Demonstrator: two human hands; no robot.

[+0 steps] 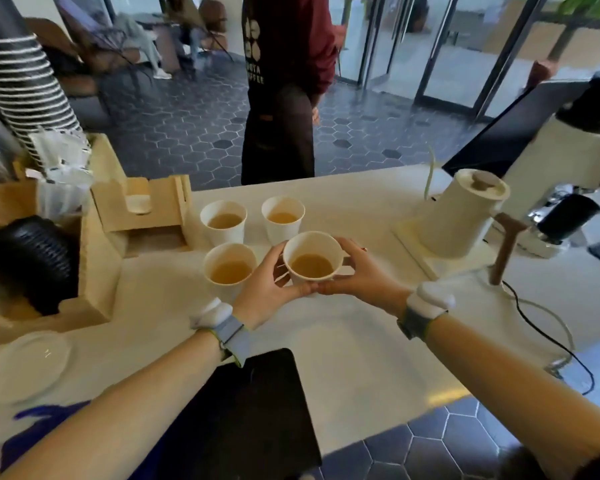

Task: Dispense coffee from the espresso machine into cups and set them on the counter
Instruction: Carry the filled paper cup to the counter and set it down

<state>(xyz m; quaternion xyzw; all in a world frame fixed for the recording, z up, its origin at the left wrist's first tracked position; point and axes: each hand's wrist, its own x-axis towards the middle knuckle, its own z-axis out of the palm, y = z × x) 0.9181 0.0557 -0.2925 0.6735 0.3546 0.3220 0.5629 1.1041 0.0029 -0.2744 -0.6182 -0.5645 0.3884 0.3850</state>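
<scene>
A cream kettle (465, 216) stands right; black lids (32, 261) fill a wooden organiser (97, 271) left.

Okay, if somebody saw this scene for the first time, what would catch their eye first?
Probably the held cup of pale brown coffee at the centre, gripped from both sides by the left hand and right hand. Just behind and left of it, three more filled cups cluster on the white counter, with a cream kettle to the right.

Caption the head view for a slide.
Both hands hold a fourth coffee cup beside three filled cups.
</scene>
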